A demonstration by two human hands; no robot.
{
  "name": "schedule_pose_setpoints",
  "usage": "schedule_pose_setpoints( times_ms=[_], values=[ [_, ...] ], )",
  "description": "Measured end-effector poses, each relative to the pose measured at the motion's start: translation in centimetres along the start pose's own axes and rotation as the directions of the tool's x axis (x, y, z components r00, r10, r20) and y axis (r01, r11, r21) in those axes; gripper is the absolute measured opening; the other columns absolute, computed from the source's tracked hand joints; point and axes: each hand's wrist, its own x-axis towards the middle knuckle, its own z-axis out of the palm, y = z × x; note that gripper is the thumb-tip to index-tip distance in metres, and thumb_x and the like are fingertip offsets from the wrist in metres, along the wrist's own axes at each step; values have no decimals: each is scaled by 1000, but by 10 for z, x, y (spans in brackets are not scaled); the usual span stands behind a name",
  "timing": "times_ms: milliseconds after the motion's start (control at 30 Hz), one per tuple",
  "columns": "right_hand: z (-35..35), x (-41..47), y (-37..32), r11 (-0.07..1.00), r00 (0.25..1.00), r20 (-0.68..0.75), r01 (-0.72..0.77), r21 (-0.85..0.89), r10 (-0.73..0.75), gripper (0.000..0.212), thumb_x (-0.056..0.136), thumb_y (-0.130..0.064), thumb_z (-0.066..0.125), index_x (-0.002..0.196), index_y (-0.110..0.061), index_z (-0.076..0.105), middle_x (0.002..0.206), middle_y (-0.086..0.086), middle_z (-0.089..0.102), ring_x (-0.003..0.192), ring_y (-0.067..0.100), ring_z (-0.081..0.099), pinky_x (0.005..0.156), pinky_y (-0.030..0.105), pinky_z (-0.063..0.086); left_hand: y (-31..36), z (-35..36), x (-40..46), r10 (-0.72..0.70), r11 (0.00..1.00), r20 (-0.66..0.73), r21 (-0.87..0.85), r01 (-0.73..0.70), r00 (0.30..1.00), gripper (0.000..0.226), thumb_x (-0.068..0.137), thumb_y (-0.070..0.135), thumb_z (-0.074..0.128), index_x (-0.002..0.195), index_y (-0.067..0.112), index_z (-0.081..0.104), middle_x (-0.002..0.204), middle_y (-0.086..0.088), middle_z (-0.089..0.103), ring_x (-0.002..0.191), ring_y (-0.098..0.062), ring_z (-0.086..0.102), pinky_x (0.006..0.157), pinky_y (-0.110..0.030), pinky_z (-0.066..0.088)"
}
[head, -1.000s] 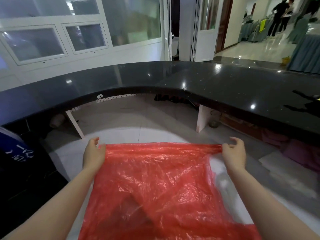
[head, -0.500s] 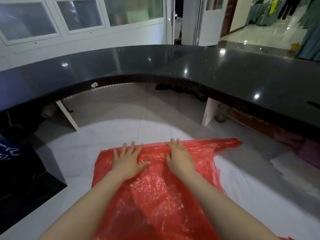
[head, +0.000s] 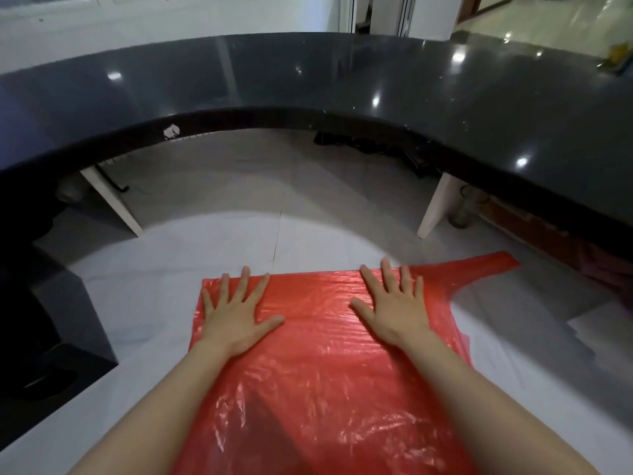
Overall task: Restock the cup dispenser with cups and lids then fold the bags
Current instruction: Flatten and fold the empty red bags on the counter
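Thin red translucent plastic bag (head: 325, 365) lies flat on the pale grey-white tiled floor (head: 144, 289), near centre, one handle strip (head: 479, 269) trailing off to the far right. Left hand (head: 236, 317) and right hand (head: 394, 306) lie palm-down on the far end of the bag, fingers straight and spread, gripping nothing, set well apart from each other.

Risks, as judged: film is slick and creased, so it may slide on the smooth tile or spring up once pressure lifts, spoiling the fold. Trapped air could billow it. The loose handle may end up outside the fold.

Beyond: curved glossy black stone counter (head: 342, 77) on white supports (head: 435, 204). White wall panels far left, bright corridor far right.
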Motion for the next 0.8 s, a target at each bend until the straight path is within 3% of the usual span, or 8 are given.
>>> schedule_pose_setpoints(
  times_ms=[100, 300, 400, 467, 567, 633, 700, 800],
  values=[
    [-5, 1, 34, 995, 994, -25, -102, 1, 102, 81, 77, -82, 3, 149, -47, 4, 162, 0, -4, 147, 36, -8, 115, 56, -5, -3, 2, 7, 10, 1000, -22, -8, -10, 1000, 88, 60, 96, 2, 130, 56, -32, 149, 11, -32, 144, -29, -22, 110, -60, -15],
    [-10, -6, 104, 937, 938, -17, -343, 70, 345, 82, 74, -84, 4, 148, -49, 3, 162, -3, -7, 147, 31, -9, 115, 55, -6, -9, 0, 23, 56, 998, -29, -20, -57, 998, 78, 66, 89, -6, 134, 55, -27, 153, 11, -27, 145, -29, -19, 112, -60, -12],
    [-17, -9, 109, 922, 925, 25, -380, 76, 379, 76, 81, -80, 11, 149, -47, 2, 162, -2, -11, 147, 30, -12, 114, 57, -7, -9, -7, 30, 76, 997, 17, -11, -76, 997, 79, 72, 87, 1, 139, 53, -24, 152, 10, -28, 144, -28, -21, 111, -57, -14],
    [-26, -12, 97, 918, 924, 24, -382, 101, 382, 73, 88, -73, 21, 151, -42, 2, 162, 0, -10, 146, 34, -15, 114, 60, -7, -6, -14, 30, 78, 996, 49, -49, -76, 996, 73, 85, 75, 14, 145, 47, -15, 156, 3, -25, 144, -28, -22, 113, -53, -14],
    [-40, -27, 63, 951, 946, -139, -276, 139, 294, 73, 93, -59, 33, 152, -34, -1, 162, 5, -1, 146, 36, -12, 113, 62, -2, -4, -17, 15, 76, 988, -72, -129, -84, 995, 70, 96, 57, 27, 151, 34, -10, 159, -6, -18, 145, -25, -19, 118, -45, -7],
    [-43, -45, 31, 981, 973, -161, -144, 129, 164, 76, 93, -54, 38, 152, -33, -6, 162, 6, -5, 146, 34, -11, 115, 58, 1, -6, -15, -3, 53, 984, -144, -161, -77, 988, 74, 95, 56, 31, 152, 29, -9, 159, -7, -16, 146, -23, -15, 118, -38, -2],
    [-38, -64, -2, 989, 996, -81, -23, 149, 35, 78, 93, -58, 34, 149, -38, -15, 159, 3, -18, 145, 32, -19, 116, 52, -3, -9, -10, -23, 0, 981, -141, -191, -27, 990, 80, 94, 58, 33, 152, 25, -10, 159, -9, -14, 147, -22, -12, 117, -35, 0],
    [-22, -83, -34, 979, 995, 97, 15, 203, -35, 79, 90, -68, 30, 145, -45, -22, 156, 3, -27, 142, 36, -24, 115, 51, -4, -11, -1, -46, -73, 981, -78, -187, 57, 994, 86, 91, 64, 33, 152, 22, -10, 159, -11, -15, 147, -23, -12, 118, -36, 0]
  ],
)
